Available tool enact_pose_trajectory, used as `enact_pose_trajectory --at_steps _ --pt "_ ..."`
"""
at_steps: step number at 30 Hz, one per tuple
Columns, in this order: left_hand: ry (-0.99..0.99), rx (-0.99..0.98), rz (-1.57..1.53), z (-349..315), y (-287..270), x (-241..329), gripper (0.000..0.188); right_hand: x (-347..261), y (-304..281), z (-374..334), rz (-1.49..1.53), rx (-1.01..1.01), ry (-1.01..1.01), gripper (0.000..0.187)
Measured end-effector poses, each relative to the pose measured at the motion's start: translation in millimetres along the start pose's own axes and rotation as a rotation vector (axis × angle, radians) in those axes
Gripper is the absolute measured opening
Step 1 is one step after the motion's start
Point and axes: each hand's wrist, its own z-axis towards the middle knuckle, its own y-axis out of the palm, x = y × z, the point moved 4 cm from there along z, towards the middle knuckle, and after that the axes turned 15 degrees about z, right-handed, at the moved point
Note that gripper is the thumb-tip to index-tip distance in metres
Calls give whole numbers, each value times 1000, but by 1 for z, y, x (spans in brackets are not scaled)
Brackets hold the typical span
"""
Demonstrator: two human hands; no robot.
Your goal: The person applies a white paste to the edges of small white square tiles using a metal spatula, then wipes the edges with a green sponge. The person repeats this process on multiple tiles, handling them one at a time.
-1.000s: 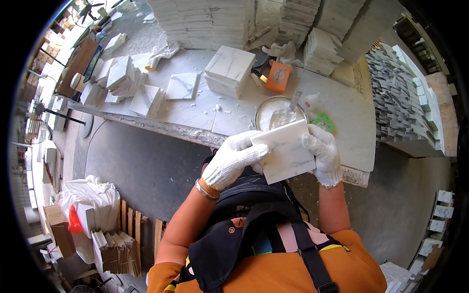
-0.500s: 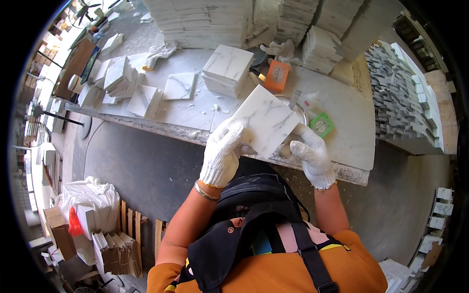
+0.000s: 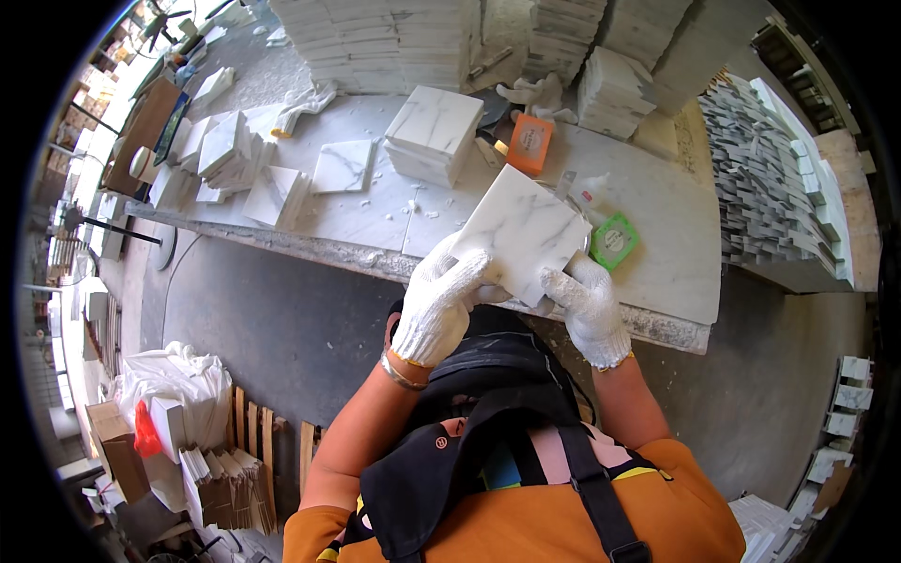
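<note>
In the head view, you are holding a tile (image 3: 521, 233) over the table (image 3: 671, 281)'s near edge, its broad face tipping up toward you. It is looking square and white, with soft grey veins running across it, and it is standing askew, one corner pointing away from you. Your gloved left hand (image 3: 439, 305) is clasping the left corner, thumb lying on the face and fingers curling beneath. Your gloved right hand (image 3: 589, 308) is pinching the lower right edge, thumb and fingers staying narrow around it; the underside is hiding the fingertips. Behind the tile, a round tin (image 3: 587, 243) is showing only a sliver of rim, so you cannot tell what it is holding. A green box (image 3: 615, 241) is lying just beside it, and an orange box (image 3: 529, 144) is resting farther back; neither is revealing its contents.
</note>
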Motion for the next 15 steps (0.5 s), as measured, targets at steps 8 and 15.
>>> enact_pose_trajectory --at_steps 8,15 --pt "-87 -69 -24 5 0 -8 63 -19 -1 0 66 32 -1 53" --pt "-78 -46 52 6 -11 -10 55 -18 0 2 134 44 -66 40"
